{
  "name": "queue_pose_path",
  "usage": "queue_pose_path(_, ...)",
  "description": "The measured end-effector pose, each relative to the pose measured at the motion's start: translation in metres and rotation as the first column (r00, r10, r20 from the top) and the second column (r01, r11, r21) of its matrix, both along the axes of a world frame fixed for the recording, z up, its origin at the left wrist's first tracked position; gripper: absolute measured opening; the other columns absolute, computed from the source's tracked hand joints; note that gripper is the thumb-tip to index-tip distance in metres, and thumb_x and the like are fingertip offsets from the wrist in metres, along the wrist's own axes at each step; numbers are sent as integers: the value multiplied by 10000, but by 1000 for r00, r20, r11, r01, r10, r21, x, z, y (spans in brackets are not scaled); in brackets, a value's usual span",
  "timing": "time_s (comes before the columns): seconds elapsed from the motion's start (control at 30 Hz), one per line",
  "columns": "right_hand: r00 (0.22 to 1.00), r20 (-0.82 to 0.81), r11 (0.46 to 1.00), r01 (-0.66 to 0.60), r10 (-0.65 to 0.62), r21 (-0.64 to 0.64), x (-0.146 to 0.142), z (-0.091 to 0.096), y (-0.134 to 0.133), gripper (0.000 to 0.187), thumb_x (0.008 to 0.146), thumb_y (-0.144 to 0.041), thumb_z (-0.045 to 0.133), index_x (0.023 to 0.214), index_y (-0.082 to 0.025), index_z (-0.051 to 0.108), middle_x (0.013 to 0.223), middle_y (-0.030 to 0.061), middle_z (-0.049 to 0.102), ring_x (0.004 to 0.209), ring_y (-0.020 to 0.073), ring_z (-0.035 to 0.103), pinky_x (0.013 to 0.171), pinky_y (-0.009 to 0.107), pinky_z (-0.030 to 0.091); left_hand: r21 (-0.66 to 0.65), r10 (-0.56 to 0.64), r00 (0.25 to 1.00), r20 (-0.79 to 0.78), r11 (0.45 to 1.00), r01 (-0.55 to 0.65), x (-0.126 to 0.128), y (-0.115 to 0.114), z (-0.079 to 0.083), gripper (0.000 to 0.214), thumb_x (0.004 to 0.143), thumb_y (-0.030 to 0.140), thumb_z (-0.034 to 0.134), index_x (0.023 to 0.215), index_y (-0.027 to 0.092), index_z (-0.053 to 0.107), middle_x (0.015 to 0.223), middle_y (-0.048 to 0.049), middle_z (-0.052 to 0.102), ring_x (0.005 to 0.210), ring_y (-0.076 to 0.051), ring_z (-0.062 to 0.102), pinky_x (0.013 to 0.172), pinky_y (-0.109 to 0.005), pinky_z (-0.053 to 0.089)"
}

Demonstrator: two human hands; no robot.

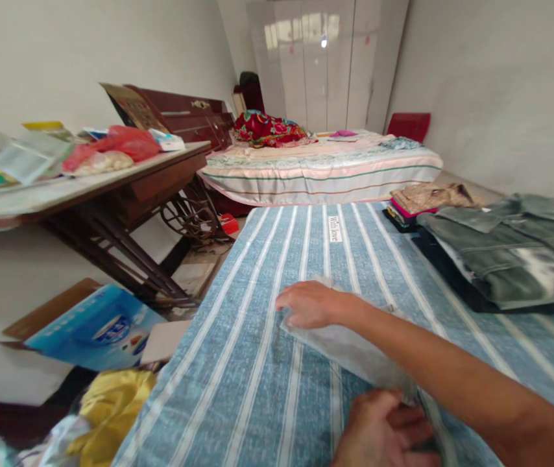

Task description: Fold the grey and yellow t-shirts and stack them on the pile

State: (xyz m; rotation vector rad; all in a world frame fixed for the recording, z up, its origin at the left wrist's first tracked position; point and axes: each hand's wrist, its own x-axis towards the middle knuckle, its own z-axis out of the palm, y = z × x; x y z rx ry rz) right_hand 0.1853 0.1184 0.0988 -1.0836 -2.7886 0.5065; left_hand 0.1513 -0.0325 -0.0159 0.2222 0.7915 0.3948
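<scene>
A light grey piece of clothing (355, 353) lies partly folded on the blue and white striped cover (252, 363); its exact kind I cannot make out. My right hand (313, 303) reaches in from the right and rests over its far left end, fingers extended and somewhat blurred. Close to the bottom edge, my left hand (386, 431) has its thumb and bent fingers round the near edge of the same clothing. My right forearm hides part of the cloth.
A folded grey-green denim jacket (515, 250) tops a stack at right, beside smaller folded clothes (427, 198). At left stands a cluttered sewing-machine table (180, 155), with a blue box (96, 327) and yellow cloth (114, 415) below. Another bed (325, 175) lies beyond.
</scene>
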Motion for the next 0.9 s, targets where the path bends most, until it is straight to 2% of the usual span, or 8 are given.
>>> queue_pose_path(0.07, 979, -94, 980, 186, -179, 75, 27, -2, -34, 198, 757, -154, 530, 931, -180, 621, 964, 78, 649, 921, 225, 578, 774, 326, 414, 186, -265, 964, -34, 946, 266, -27, 3, 7, 287, 572, 423, 685, 725, 197, 595, 708, -106, 643, 720, -256, 623, 694, -378, 434)
queue_pose_path(0.13, 893, -183, 905, 424, -411, 39, 57, -18, -72, 149, 798, -239, 527, 902, -204, 627, 919, 63, 657, 894, 230, 590, 782, 340, 417, 411, -314, 915, -254, 821, 396, -58, 15, 21, 292, 597, 434, 672, 708, 170, 615, 683, -101, 653, 656, -223, 611, 662, -336, 427)
queue_pose_path(0.2, 701, -280, 745, 661, -656, -90, 87, -45, -109, 150, 811, -295, 521, 894, -237, 631, 883, 38, 670, 839, 210, 609, 747, 317, 431, 522, -142, 834, -534, 720, 457, -89, 40, 40, 295, 659, 450, 612, 812, 197, 602, 736, -75, 673, 653, -222, 615, 619, -316, 430)
queue_pose_path(0.3, 288, -304, 364, 903, -908, -231, 124, -88, -148, 200, 788, -385, 533, 906, -256, 631, 698, 15, 663, 654, 197, 614, 633, 306, 444, 644, 468, 446, -763, 493, 586, -120, 94, 61, 286, 689, 378, 580, 921, 210, 587, 812, -56, 673, 795, -226, 620, 743, -304, 426)
queue_pose_path(0.43, 161, -185, 231, 847, -970, -478, 147, -115, -161, 307, 795, -496, 477, 780, -220, 610, 491, 2, 586, 444, 169, 558, 452, 273, 410, 448, 563, 171, -809, 400, 800, -124, 162, 66, 194, 712, 351, 548, 803, 192, 611, 818, -74, 670, 829, -247, 613, 725, -292, 404)
queue_pose_path(0.53, 159, -75, 170, 757, -984, -630, 146, -111, -153, 344, 811, -507, 447, 787, -196, 593, 429, -11, 558, 346, 139, 515, 343, 227, 346, 420, 468, 222, -855, 375, 826, -110, 187, 62, 193, 697, 364, 564, 609, 195, 591, 619, -28, 619, 730, -221, 598, 620, -258, 368)
queue_pose_path(0.67, 110, -16, 90, 708, -994, -701, 138, -104, -137, 295, 795, -473, 502, 750, -188, 565, 403, -27, 540, 297, 115, 490, 273, 184, 291, 489, 372, 342, -863, 446, 749, -93, 195, 59, 220, 616, 372, 634, 526, 185, 560, 481, 11, 513, 600, -181, 529, 518, -243, 285)
queue_pose_path(0.9, 88, -54, 101, 712, -995, -695, 135, -112, -119, 229, 770, -337, 564, 600, -207, 484, 370, -46, 510, 270, 99, 455, 267, 182, 274, 510, 235, 461, -856, 524, 682, -85, 203, 58, 234, 568, 372, 664, 577, 159, 568, 511, 5, 553, 510, -153, 507, 467, -244, 302)
